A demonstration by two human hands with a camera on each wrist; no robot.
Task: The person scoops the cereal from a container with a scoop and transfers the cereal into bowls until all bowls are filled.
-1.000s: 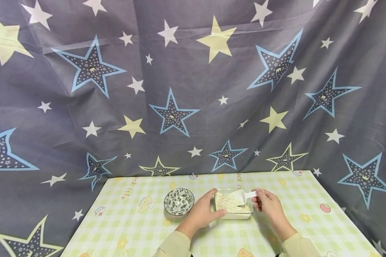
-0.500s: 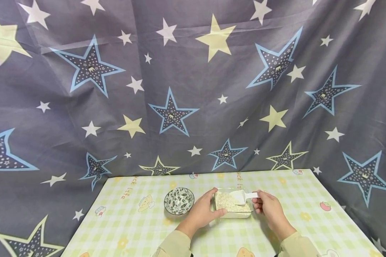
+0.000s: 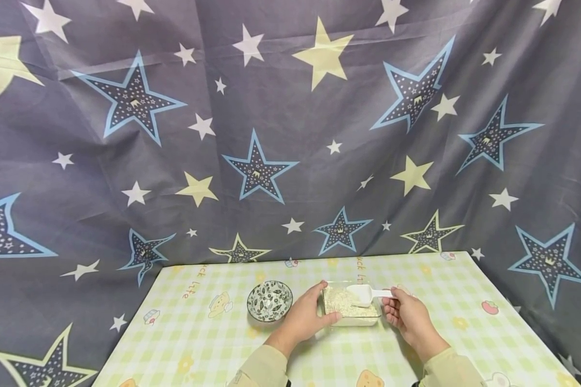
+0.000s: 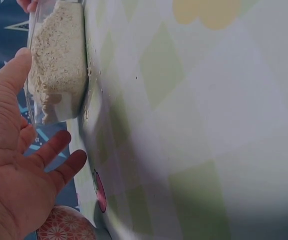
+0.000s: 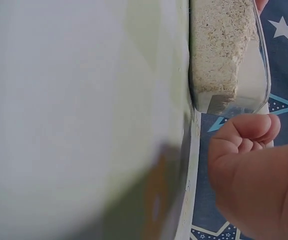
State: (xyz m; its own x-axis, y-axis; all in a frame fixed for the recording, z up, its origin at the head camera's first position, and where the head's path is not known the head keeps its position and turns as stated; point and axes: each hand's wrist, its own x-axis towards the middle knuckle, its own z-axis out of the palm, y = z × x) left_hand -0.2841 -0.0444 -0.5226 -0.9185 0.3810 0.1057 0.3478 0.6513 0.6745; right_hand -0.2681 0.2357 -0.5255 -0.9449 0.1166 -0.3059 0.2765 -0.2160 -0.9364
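A clear glass container (image 3: 352,321) of pale oat-like flakes (image 4: 59,42) stands on the table. My left hand (image 3: 304,319) grips its left end, thumb at the front rim and a finger at the back corner; the other fingers spread free in the left wrist view. My right hand (image 3: 411,319) pinches the handle of a white scoop (image 3: 361,295), fingers curled. The scoop's head lies over the flakes inside the container; how deep it sits cannot be told. In the right wrist view, the right hand (image 5: 248,155) is beside the container's end and the scoop is hidden.
A patterned bowl (image 3: 269,302) stands left of the container, close to my left hand. A few crumbs (image 4: 101,90) lie on the checked tablecloth (image 3: 174,344) along the container. A star-printed curtain (image 3: 281,134) hangs behind the table.
My right hand has drawn the scoop slightly to the right, and its head sits more level than before. The left hand and the container have stayed in place.
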